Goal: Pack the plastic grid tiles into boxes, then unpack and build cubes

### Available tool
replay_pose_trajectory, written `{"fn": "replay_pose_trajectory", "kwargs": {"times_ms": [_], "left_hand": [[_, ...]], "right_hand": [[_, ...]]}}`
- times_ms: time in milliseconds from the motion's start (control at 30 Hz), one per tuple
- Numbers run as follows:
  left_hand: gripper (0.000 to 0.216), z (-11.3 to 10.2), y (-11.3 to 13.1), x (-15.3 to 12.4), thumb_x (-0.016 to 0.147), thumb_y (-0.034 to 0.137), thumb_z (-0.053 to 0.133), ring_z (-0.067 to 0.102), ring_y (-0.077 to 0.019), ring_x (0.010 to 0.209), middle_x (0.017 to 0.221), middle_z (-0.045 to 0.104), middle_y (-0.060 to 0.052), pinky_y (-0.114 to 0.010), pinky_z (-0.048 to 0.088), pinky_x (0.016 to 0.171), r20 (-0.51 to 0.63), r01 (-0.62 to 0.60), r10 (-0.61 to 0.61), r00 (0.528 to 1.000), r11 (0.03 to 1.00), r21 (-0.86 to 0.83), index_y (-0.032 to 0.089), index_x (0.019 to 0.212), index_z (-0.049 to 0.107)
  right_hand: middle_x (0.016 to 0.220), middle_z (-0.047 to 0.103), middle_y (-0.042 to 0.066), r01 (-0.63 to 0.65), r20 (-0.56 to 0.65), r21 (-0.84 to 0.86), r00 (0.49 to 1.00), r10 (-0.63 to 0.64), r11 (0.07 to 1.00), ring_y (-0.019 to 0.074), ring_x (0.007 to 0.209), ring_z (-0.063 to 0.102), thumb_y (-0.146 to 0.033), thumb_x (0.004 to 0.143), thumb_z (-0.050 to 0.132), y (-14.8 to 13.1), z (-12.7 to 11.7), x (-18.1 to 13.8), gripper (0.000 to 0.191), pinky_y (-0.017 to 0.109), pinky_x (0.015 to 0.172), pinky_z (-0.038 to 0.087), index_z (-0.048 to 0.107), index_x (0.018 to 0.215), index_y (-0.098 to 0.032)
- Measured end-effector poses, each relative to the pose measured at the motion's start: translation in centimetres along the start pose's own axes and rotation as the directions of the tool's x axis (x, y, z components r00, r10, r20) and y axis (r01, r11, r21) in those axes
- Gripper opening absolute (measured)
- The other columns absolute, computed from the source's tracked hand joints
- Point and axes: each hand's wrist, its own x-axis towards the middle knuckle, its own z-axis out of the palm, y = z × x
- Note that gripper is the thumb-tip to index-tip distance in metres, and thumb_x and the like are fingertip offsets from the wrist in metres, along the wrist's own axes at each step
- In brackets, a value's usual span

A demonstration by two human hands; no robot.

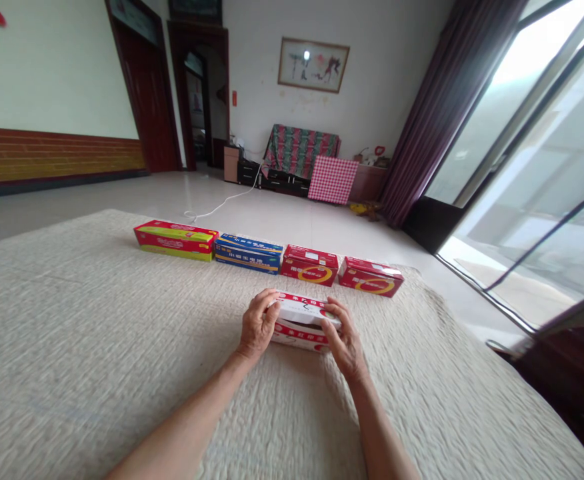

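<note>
A white and red cardboard box (299, 339) with printed characters sits on the cream quilted cover, close in front of me. Its lid (299, 310) is slightly raised along the front, leaving a dark gap. My left hand (259, 323) grips the lid's left end, fingers over the top and thumb at the front. At the right end, my right hand (345, 337) holds the lid in the same way, its thumb low near the front edge. What is inside the box is hidden.
Behind it stands a row: a red and green box (176, 240), a blue box (248, 255) and two dark red boxes (310, 265). The quilted cover (97, 347) spreads beneath everything. Beyond its far edge a white cable (227, 200) lies on the floor; windows (537, 167) are at right.
</note>
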Motion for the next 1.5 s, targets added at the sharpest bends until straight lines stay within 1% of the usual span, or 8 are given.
{"fn": "replay_pose_trajectory", "kwargs": {"times_ms": [300,433,667,867,1033,1267,1400,1500], "left_hand": [[0.027,-0.1,0.0,-0.2,0.095,0.036,0.045,0.06,-0.0203,0.112,0.113,0.067,-0.009,-0.036,0.048,0.099,0.02,-0.013,0.012,1.0,0.999,0.047,0.021,0.103,0.067],[0.028,-0.2,0.0,-0.5,0.094,0.032,0.044,0.059,-0.0205,0.113,0.116,0.065,-0.009,-0.037,0.047,0.1,0.02,-0.044,0.043,0.999,0.996,0.083,0.021,0.103,0.067],[0.028,0.0,-0.2,-0.7,0.093,0.029,0.043,0.057,-0.0217,0.114,0.118,0.064,-0.008,-0.038,0.046,0.101,0.024,-0.059,0.057,0.998,0.994,0.092,0.021,0.104,0.067],[0.03,0.2,-0.5,-0.9,0.094,0.025,0.04,0.056,-0.0223,0.115,0.121,0.062,-0.01,-0.039,0.046,0.1,0.037,-0.111,0.107,0.994,0.988,0.112,0.02,0.106,0.066],[0.029,0.2,-0.7,-0.9,0.092,0.027,0.04,0.056,-0.023,0.116,0.122,0.062,-0.009,-0.04,0.046,0.101,0.048,-0.103,0.098,0.994,0.989,0.108,0.02,0.103,0.067],[0.03,0.4,-1.1,-0.9,0.094,0.029,0.039,0.057,-0.0227,0.117,0.123,0.062,-0.01,-0.039,0.045,0.101,0.045,-0.096,0.091,0.995,0.99,0.101,0.02,0.098,0.067],[0.029,0.8,-1.7,-0.9,0.095,0.033,0.04,0.056,-0.0227,0.118,0.126,0.061,-0.01,-0.039,0.046,0.101,0.026,-0.061,0.059,0.998,0.992,0.106,0.02,0.097,0.067],[0.031,1.0,-2.2,-0.9,0.095,0.036,0.04,0.056,-0.0236,0.119,0.129,0.059,-0.011,-0.039,0.045,0.103,0.017,-0.037,0.035,0.999,0.994,0.107,0.02,0.096,0.067]], "right_hand": [[0.134,0.052,0.01,0.002,0.005,0.011,1.0,-0.002,1.0,0.0273,0.127,0.048,-0.04,0.086,0.06,0.1,-0.2,-0.1,0.028,0.045,0.107,0.037,0.063,0.109,-0.024],[0.139,0.048,0.01,0.007,0.016,0.013,1.0,-0.007,1.0,0.0273,0.129,0.045,-0.039,0.087,0.059,0.1,-0.1,-0.4,0.027,0.046,0.108,0.036,0.062,0.109,-0.025],[0.138,0.049,0.01,0.015,-0.097,-0.044,0.995,-0.019,0.999,0.0252,0.13,0.044,-0.038,0.093,0.045,0.5,0.9,-0.5,0.026,0.046,0.11,0.031,0.064,0.1,-0.022],[0.137,0.051,0.01,0.045,-0.139,-0.067,0.989,-0.054,0.997,0.0246,0.127,0.046,-0.032,0.091,0.044,1.2,1.4,-0.6,0.024,0.045,0.108,0.033,0.064,0.1,-0.022],[0.138,0.052,0.009,0.045,-0.16,-0.043,0.986,-0.051,0.998,0.0263,0.127,0.047,-0.03,0.086,0.046,1.9,1.4,-0.5,0.024,0.047,0.108,0.033,0.064,0.1,-0.022],[0.133,0.056,0.008,0.04,-0.193,-0.046,0.98,-0.048,0.998,0.0243,0.126,0.049,-0.036,0.092,0.044,2.3,1.5,-0.3,0.025,0.041,0.107,0.035,0.066,0.097,-0.024],[0.133,0.056,0.007,0.049,-0.175,-0.061,0.983,-0.059,0.997,0.0236,0.127,0.048,-0.037,0.092,0.048,2.0,1.5,-0.4,0.022,0.039,0.107,0.035,0.065,0.098,-0.025],[0.135,0.054,0.006,0.014,-0.092,-0.019,0.996,-0.016,1.0,0.0251,0.127,0.048,-0.041,0.088,0.055,1.6,0.8,-0.3,0.022,0.041,0.107,0.037,0.064,0.101,-0.026]]}}
